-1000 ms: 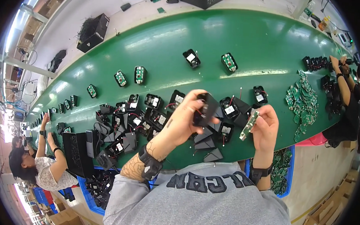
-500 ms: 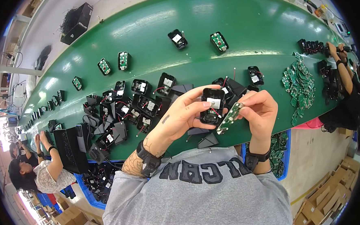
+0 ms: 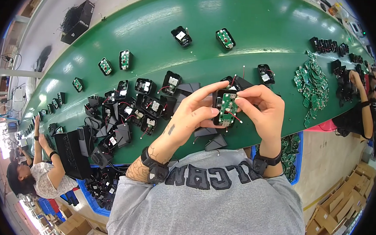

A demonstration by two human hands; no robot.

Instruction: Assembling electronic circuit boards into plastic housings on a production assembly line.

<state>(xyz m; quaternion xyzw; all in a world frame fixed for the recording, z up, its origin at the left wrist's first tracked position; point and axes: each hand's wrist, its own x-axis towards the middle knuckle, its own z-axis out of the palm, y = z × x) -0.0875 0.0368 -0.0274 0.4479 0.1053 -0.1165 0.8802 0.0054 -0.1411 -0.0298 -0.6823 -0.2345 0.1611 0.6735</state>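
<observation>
My left hand (image 3: 192, 120) grips a small black plastic housing (image 3: 217, 101) from its left side, fingers wrapped round it. Over the housing's open face lies a green circuit board (image 3: 228, 106), with a red wire (image 3: 235, 116) curling out near its lower end. My right hand (image 3: 262, 111) pinches the board's upper right edge between thumb and fingertips. Most of the housing is hidden behind the board, so how deep the board sits cannot be told. Just left of my hands, several open black housings (image 3: 153, 106) with red wires lie jumbled on the table.
The green table (image 3: 265, 23) carries housings with boards fitted (image 3: 225, 38) farther back and a heap of loose circuit boards (image 3: 312, 88) at right. Blue bins (image 3: 297, 176) stand below the near edge. Co-workers sit at left (image 3: 44, 182) and right (image 3: 363, 99). Cardboard (image 3: 341, 198) lies lower right.
My right hand has brought the board leftward and turned it from a tilt to lie face up over the housing. The left hand still holds the housing. The co-workers' arms have shifted.
</observation>
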